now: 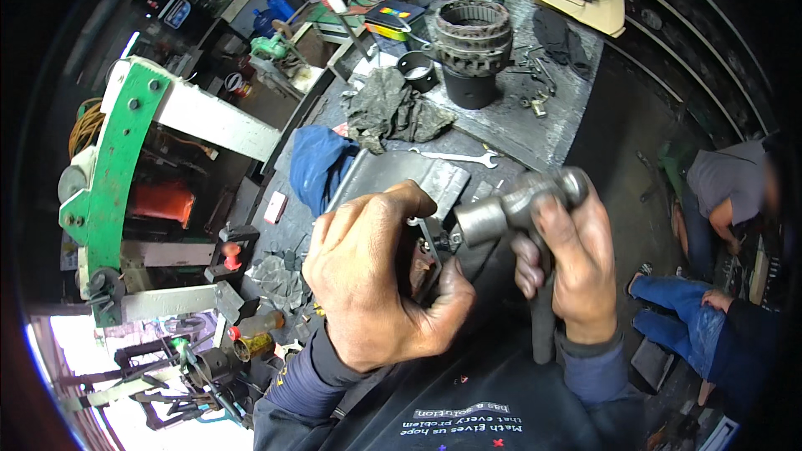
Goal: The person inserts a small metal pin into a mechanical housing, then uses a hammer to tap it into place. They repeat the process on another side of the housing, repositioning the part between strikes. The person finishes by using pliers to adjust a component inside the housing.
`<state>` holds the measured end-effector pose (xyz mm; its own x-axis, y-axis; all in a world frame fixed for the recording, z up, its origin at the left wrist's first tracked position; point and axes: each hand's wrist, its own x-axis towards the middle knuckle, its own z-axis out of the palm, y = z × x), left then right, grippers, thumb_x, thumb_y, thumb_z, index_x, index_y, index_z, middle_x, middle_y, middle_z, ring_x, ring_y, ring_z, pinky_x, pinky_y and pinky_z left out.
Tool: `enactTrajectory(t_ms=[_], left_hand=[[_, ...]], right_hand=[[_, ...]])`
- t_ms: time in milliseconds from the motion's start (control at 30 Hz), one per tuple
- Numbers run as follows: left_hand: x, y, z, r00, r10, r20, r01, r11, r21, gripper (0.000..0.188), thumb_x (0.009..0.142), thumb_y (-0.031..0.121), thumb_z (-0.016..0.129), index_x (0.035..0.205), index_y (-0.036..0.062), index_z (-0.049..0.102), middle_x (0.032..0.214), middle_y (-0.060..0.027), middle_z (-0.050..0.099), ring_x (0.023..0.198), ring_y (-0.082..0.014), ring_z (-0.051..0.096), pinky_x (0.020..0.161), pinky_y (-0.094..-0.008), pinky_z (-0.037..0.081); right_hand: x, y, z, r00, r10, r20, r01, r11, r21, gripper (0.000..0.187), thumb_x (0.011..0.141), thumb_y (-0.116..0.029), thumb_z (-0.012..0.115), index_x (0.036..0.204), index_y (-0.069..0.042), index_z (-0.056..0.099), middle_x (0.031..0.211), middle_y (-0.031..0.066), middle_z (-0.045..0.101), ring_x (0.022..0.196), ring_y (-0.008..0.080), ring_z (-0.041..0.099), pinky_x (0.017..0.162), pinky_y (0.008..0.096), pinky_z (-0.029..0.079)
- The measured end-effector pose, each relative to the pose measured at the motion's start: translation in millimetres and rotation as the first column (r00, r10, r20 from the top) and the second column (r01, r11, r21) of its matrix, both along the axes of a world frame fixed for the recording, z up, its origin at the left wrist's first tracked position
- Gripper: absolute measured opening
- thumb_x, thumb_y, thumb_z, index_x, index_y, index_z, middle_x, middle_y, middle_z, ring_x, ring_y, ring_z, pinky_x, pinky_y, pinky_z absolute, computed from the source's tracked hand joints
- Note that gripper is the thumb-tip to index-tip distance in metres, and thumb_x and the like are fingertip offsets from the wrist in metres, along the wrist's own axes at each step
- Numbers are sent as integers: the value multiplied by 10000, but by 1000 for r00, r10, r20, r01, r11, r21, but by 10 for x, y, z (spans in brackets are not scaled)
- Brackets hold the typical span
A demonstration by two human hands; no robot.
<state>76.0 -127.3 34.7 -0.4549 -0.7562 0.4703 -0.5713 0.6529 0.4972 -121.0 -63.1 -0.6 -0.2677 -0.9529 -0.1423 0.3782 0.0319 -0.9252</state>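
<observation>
My right hand point(578, 260) is wrapped round a ball-peen hammer point(484, 219), near its head, and the handle hangs down below the fist. The flat face of the hammer points left, close to a small dark metal part point(431, 244). My left hand point(363, 271) grips that part between thumb and curled fingers, which hide much of it, so its kind cannot be told. Behind the left hand lies a grey metal plate point(443, 179) on the bench. An open-ended wrench point(459, 157) rests at the plate's far side.
Ahead on the bench stand a ribbed cylindrical metal part point(472, 42), a crumpled grey rag point(393, 108) and a blue cloth point(317, 169). A green and white metal frame point(125, 175) is at left. Two people point(727, 192) point(689, 326) are low at the right.
</observation>
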Motion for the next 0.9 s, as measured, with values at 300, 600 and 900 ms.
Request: enactTrajectory(t_ms=[300, 600, 900], left_hand=[[16, 10, -52, 999, 29, -14, -29, 999, -21, 465, 603, 182, 753, 1045, 63, 669, 939, -77, 687, 851, -306, 660, 813, -395, 483], [-13, 11, -89, 996, 70, -58, -68, 997, 40, 473, 611, 163, 764, 1057, 61, 643, 830, -78, 629, 762, -298, 634, 771, -393, 480], [23, 37, -38, 999, 43, -29, -40, 996, 86, 470, 684, 119, 753, 1102, -33, 603, 977, -161, 680, 854, -249, 689, 815, -335, 549]], right_hand=[[-2, 5, 19, 994, 99, 39, -101, 993, 65, 313, 1078, -332, 609, 1204, -58, 527, 788, 56, 565, 513, 82, 461, 405, 243, 419], [-28, -22, 40, 992, -89, 91, 80, 992, 99, 354, 1059, -375, 646, 1177, -58, 541, 783, 62, 601, 522, 47, 455, 405, 220, 398], [-48, -67, 46, 976, -173, 134, 143, 967, 213, 391, 1066, -410, 626, 1198, -53, 536, 735, 32, 550, 486, 58, 443, 404, 225, 411]])
